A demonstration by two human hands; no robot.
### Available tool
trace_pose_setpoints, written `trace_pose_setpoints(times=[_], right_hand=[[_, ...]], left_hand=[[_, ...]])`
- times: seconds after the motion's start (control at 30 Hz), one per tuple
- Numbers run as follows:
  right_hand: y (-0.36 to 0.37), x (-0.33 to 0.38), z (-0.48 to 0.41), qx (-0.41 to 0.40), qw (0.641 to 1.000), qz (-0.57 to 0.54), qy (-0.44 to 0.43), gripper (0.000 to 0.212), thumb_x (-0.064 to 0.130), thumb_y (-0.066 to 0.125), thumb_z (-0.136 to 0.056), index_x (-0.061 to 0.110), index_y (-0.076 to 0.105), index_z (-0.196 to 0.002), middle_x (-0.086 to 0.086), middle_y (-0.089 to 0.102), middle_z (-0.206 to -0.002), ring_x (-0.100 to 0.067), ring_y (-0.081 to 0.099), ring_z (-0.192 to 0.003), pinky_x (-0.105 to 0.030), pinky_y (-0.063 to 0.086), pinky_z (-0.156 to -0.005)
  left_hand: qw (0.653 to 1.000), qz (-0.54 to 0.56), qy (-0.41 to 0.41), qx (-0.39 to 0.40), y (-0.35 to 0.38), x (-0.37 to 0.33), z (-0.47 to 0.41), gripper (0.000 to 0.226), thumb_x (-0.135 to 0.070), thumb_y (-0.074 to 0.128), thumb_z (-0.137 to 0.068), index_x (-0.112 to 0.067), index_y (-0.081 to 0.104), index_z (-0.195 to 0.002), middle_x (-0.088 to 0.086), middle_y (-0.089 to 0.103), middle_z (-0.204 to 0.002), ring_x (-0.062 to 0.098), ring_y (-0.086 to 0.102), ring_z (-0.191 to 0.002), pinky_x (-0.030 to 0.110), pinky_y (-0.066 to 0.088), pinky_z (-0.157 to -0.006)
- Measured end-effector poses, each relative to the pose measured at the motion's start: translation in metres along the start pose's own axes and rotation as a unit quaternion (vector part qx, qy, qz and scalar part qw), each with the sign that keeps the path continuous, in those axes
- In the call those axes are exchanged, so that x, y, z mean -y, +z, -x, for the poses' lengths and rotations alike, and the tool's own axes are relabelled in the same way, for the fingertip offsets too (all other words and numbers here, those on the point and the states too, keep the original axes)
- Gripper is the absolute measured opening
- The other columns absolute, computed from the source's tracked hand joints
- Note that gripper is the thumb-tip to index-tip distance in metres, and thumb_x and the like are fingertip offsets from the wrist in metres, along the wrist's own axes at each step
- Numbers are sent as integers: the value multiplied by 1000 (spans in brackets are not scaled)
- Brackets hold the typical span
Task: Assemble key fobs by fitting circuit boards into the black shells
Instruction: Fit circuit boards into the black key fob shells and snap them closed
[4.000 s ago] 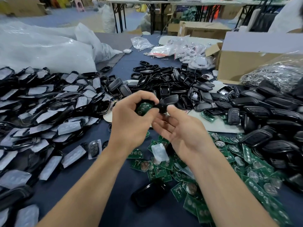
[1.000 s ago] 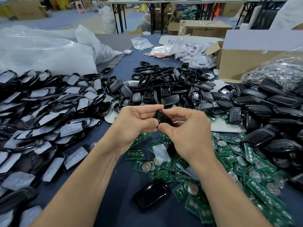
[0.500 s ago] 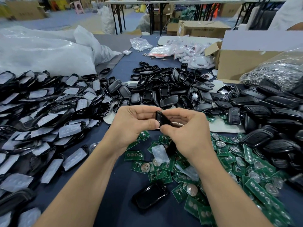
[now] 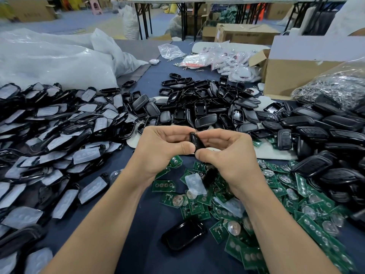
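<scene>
Both hands meet over the middle of the table and pinch one black key fob shell (image 4: 195,141) between thumbs and fingers. My left hand (image 4: 160,149) holds its left side, my right hand (image 4: 227,153) its right side and lower end. No circuit board shows in the shell from here. Green circuit boards (image 4: 233,204) with round coin cells lie scattered on the blue cloth below and to the right of my hands. A glossy black shell (image 4: 183,235) lies alone between my forearms.
A heap of black shells with pale film (image 4: 59,139) fills the left side. Empty black shell halves (image 4: 207,107) pile up behind my hands, closed black fobs (image 4: 325,135) at the right. White plastic bags (image 4: 49,62), a cardboard box (image 4: 292,76) and a bag of metal rings (image 4: 335,86) stand behind.
Four seconds ago my left hand held a green board apart from the shell; now both hands are closed together on the one black shell. In the last second they hardly moved.
</scene>
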State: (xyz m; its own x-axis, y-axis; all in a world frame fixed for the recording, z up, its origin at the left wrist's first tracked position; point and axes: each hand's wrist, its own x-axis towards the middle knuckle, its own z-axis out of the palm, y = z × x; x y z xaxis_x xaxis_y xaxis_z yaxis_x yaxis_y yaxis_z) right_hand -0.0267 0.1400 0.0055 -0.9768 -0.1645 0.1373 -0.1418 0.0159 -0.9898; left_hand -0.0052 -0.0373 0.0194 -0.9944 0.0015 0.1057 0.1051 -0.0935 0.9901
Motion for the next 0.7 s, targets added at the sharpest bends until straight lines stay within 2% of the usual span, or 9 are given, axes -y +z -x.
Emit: trace_pose_setpoints(times=[0.17, 0.23, 0.37, 0.47, 0.53, 0.63, 0.7], right_hand=[[-3, -1, -1, 15, 1000, -14, -14, 40, -6, 88, -63, 20, 83, -93, 0, 81, -88, -16, 78, -87, -24, 60, -76], [-3, -3, -2, 5, 1000, -14, -18, 39, -2, 89, -61, 21, 83, -92, 1, 81, -88, -17, 78, -86, -25, 61, -77], [1, -4, -2, -12, 1000, 15, -14, 40, 13, 90, -55, 22, 83, -94, 3, 81, -88, -15, 78, -88, -40, 62, -84], [2, -4, -1, 6, 1000, -4, -9, 45, 12, 90, -59, 20, 83, -102, 2, 81, -95, -15, 78, -94, -42, 62, -89], [3, -4, 0, 17, 1000, -12, -8, 43, 9, 90, -65, 19, 82, -106, 1, 81, -99, -16, 78, -97, -43, 62, -90], [6, 1, 1, 3, 1000, 12, -21, 40, 0, 87, -72, 20, 82, -106, 4, 81, -98, -13, 78, -94, -40, 62, -88], [8, 4, 4, -38, 997, 56, -45, 41, 2, 88, -73, 29, 82, -103, 9, 81, -94, -5, 76, -90, -29, 62, -85]], left_hand=[[1000, -8, 17, -12, -1, 0, 0, 35, -10, 87, -63, -21, 84, -96, 10, 81, -96, 22, 79, -91, 25, 60, -81], [1000, -20, 19, -14, 0, 1, -1, 35, -6, 88, -67, -20, 83, -99, 9, 81, -97, 23, 79, -92, 25, 60, -81], [999, -36, 23, -29, 1, 2, -1, 37, 4, 86, -72, -24, 83, -97, 8, 81, -96, 23, 79, -91, 26, 61, -80], [998, -14, 34, -48, 3, -1, 0, 32, -4, 88, -65, -25, 85, -90, 8, 81, -91, 19, 79, -84, 23, 60, -75], [997, -5, 43, -64, 5, -1, 0, 31, -2, 89, -64, -24, 85, -86, 8, 81, -88, 18, 79, -80, 22, 60, -73], [996, -25, 40, -78, 7, -1, 1, 36, 9, 86, -70, -24, 84, -84, 7, 81, -87, 18, 79, -79, 23, 60, -70], [997, -32, 19, -75, 8, -2, 1, 32, 6, 84, -77, -22, 83, -92, 7, 81, -89, 19, 79, -79, 23, 60, -66]])
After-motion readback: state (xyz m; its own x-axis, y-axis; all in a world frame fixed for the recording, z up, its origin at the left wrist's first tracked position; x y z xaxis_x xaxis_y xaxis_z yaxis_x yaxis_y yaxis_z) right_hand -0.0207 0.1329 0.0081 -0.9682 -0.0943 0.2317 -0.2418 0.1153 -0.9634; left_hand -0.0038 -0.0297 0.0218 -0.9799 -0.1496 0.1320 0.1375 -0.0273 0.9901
